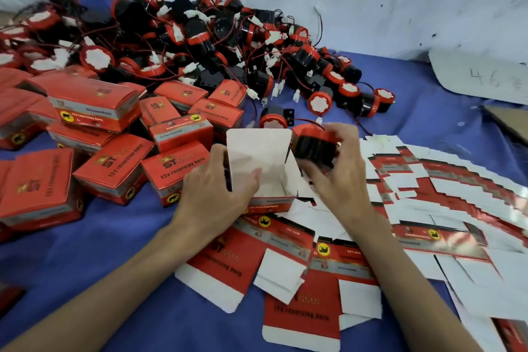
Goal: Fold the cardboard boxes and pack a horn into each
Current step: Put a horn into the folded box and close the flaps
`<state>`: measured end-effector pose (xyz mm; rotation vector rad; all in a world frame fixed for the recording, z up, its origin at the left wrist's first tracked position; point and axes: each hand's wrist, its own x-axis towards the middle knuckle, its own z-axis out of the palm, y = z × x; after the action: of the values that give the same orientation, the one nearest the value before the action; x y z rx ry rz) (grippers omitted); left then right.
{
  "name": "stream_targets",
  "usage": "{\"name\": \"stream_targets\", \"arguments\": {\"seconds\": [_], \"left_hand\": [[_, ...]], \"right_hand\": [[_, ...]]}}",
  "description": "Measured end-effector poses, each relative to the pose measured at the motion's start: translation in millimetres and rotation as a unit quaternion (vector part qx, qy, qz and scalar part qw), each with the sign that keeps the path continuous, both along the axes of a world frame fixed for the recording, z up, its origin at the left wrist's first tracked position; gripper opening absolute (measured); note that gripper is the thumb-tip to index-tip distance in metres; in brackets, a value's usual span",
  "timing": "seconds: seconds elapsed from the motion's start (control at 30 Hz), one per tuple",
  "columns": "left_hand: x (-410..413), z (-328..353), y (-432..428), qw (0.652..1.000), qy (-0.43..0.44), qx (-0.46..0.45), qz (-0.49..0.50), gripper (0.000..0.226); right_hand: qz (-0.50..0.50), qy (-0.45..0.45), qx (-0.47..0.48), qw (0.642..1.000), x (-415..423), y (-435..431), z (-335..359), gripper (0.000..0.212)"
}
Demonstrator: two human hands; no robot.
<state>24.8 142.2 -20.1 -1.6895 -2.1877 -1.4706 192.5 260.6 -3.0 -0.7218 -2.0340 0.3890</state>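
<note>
My left hand (217, 180) holds an erected red-and-white cardboard box (257, 157) at the centre, its white lid flap standing up and its top open. My right hand (337, 166) grips a black horn with a red rim (314, 146) just right of the box's open top, touching its edge. A big heap of black-and-red horns (200, 37) with red wires and white plugs lies at the back. Flat unfolded boxes (428, 194) fan out to the right and in front of me.
Several closed red boxes (114, 163) are piled at the left on the blue cloth (85, 266). A loose horn (274, 120) lies just behind the open box. A white wall stands behind, and a grey card (480, 77) with scribbled numbers lies at the far right.
</note>
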Motion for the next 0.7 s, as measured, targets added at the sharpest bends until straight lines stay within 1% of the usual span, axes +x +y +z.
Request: {"name": "stream_targets", "arguments": {"seconds": [0.03, 0.1, 0.17, 0.23, 0.3, 0.37, 0.43, 0.5, 0.53, 0.63, 0.67, 0.7], "left_hand": [[-0.2, -1.1, 1.1, 1.0, -0.005, -0.001, 0.0, 0.038], [-0.3, -0.2, -0.1, 1.0, -0.026, -0.004, -0.008, 0.049], [0.9, 1.6, -2.1, 0.998, -0.061, -0.003, -0.028, 0.058], [3.1, 2.8, -4.2, 0.994, -0.077, 0.034, -0.068, 0.065], [3.4, 0.3, -4.9, 0.99, -0.075, 0.063, -0.104, 0.066], [1.9, -2.1, -6.0, 0.985, -0.084, 0.064, -0.137, 0.063], [-0.9, -1.6, -8.5, 0.984, -0.057, 0.05, -0.162, 0.05], [-3.4, -2.0, -10.4, 0.985, -0.018, 0.028, -0.172, 0.036], [-5.2, -2.0, -13.1, 0.983, -0.02, 0.019, -0.179, 0.034], [-8.7, -2.5, -19.5, 0.976, -0.066, 0.006, -0.208, 0.036], [-9.2, -2.5, -21.9, 0.975, -0.081, 0.0, -0.205, 0.038], [-9.6, -2.6, -23.1, 0.975, -0.1, -0.005, -0.2, 0.038]], "right_hand": [[-0.019, 0.02, 0.012, 1.0, 1.9, -0.9, 0.0, 0.055], [-0.048, 0.066, 0.017, 0.997, 2.2, -3.5, 3.5, 0.047], [-0.041, 0.123, -0.005, 0.992, -0.7, -10.2, 9.5, 0.043], [-0.027, 0.149, -0.007, 0.988, -6.6, -20.1, 14.4, 0.045], [-0.01, 0.142, 0.006, 0.99, -11.0, -26.6, 19.1, 0.052], [0.025, 0.134, 0.013, 0.991, -12.1, -30.0, 23.9, 0.055], [0.081, 0.121, 0.038, 0.989, -11.0, -33.5, 27.3, 0.052], [0.132, 0.087, 0.052, 0.986, -10.5, -38.4, 29.3, 0.046], [0.151, 0.052, 0.057, 0.985, -11.4, -41.4, 28.3, 0.043], [0.17, -0.139, 0.096, 0.971, -11.9, -42.7, 25.6, 0.039], [0.157, -0.183, 0.111, 0.964, -11.8, -41.3, 25.3, 0.039], [0.14, -0.2, 0.12, 0.962, -11.7, -40.3, 26.1, 0.04]]}}
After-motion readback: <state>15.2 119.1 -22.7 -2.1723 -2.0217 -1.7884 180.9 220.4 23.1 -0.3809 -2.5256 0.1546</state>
